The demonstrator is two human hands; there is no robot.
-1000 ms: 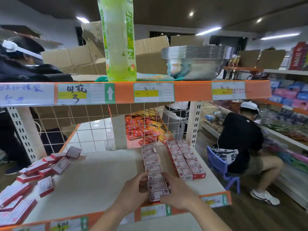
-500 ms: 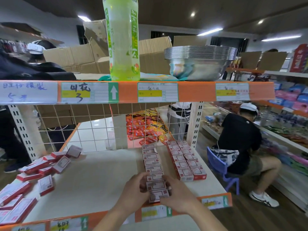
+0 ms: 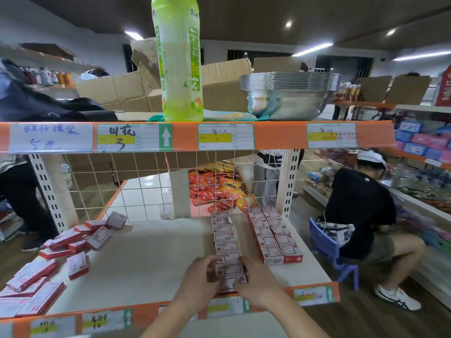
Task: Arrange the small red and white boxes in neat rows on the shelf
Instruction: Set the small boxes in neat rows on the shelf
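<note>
A single row of small red and white boxes (image 3: pixel 225 242) runs from the wire back panel to the front edge of the white shelf (image 3: pixel 151 259). My left hand (image 3: pixel 199 280) and my right hand (image 3: pixel 258 280) press against the two sides of the front boxes (image 3: pixel 229 269) of that row, fingers curled around them. To the right stands a tidy double row of the same boxes (image 3: pixel 273 234). A loose, jumbled pile of boxes (image 3: pixel 61 254) lies on the shelf's left side.
On the upper shelf stand a tall green drink bottle (image 3: pixel 179 59) and stacked metal bowls (image 3: pixel 289 93). Red snack packets (image 3: pixel 219 189) lie behind the wire panel. A person in black (image 3: pixel 361 215) sits on a blue stool at the right; another person stands at the left.
Both hands stay clamped on the front boxes of the middle row, shifting only slightly. The camera has tilted a little; the row looks straighter.
</note>
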